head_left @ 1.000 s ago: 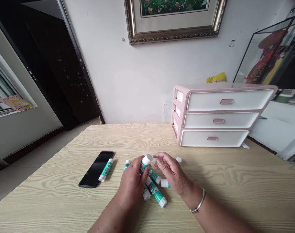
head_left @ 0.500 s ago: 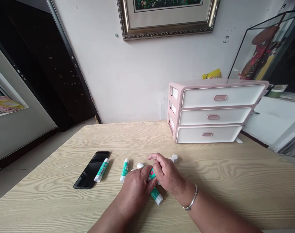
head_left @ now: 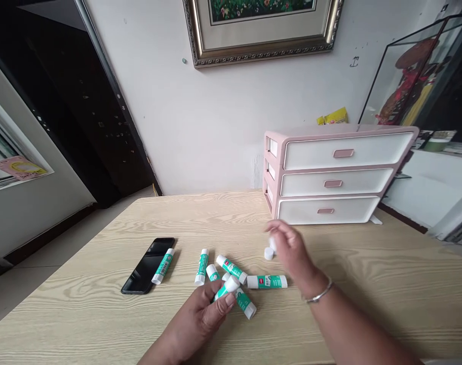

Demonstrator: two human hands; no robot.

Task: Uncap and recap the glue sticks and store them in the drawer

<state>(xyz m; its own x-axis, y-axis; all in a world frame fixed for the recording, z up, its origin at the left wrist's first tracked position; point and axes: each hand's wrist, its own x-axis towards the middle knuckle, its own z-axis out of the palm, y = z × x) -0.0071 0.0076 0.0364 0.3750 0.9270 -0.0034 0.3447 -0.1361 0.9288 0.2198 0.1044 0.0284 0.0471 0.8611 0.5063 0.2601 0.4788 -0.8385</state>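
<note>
My left hand (head_left: 198,317) is closed around a green-and-white glue stick (head_left: 226,289), its white end pointing up to the right. My right hand (head_left: 290,248), slightly blurred, is away to the right with its fingers bent around a small white cap (head_left: 272,244). Another white cap (head_left: 268,253) stands on the table just beside it. Around my left hand lie several more glue sticks: one sideways (head_left: 267,282), one slanting behind (head_left: 231,268), one partly under the held stick (head_left: 245,303), and one upright in view (head_left: 202,267) farther left.
A black phone (head_left: 142,276) lies on the wooden table (head_left: 102,324) at the left, with a glue stick (head_left: 163,266) resting against its right edge. A pink-and-white drawer unit (head_left: 333,175) stands at the back right, near the wall.
My right hand has moved away from my left, up and right to the white caps. The left hand has shifted slightly left and down, still holding the glue stick. More glue sticks are uncovered.
</note>
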